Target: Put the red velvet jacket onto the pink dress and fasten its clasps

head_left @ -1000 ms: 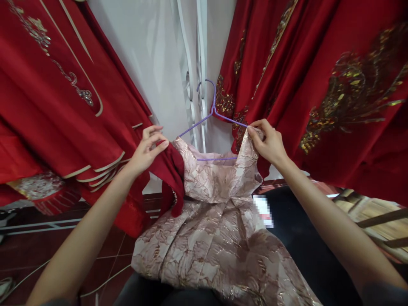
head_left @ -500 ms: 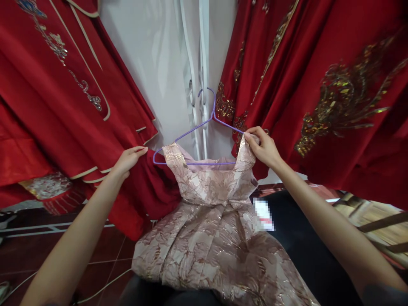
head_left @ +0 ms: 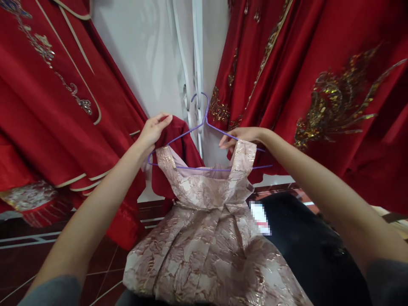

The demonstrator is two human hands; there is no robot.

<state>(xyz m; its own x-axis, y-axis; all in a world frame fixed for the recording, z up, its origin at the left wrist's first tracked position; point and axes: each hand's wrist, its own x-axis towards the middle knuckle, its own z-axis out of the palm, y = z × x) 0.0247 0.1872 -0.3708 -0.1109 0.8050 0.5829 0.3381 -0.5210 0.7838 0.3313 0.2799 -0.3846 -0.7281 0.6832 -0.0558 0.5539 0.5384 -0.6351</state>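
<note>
A pink and gold brocade dress [head_left: 207, 238] hangs by both straps on a purple wire hanger [head_left: 194, 127] in front of me, its skirt spread over my lap. My left hand [head_left: 154, 127] is closed on a dark red piece of cloth [head_left: 181, 146] by the hanger's left arm. My right hand [head_left: 240, 135] reaches over the dress's right strap [head_left: 244, 159]; its fingers rest on the hanger's right arm near the neck, and their grip is partly hidden.
Red embroidered gowns hang at the left [head_left: 54, 106] and right [head_left: 318, 93]. A white door or cabinet [head_left: 172, 63] stands behind the hanger. Dark red floor tiles [head_left: 25, 246] show at lower left, a black surface [head_left: 302, 242] at lower right.
My left hand rose with the dark red cloth, up to the hanger's left arm. My right hand let go of the right strap, now threaded on the hanger, and moved to the wire.
</note>
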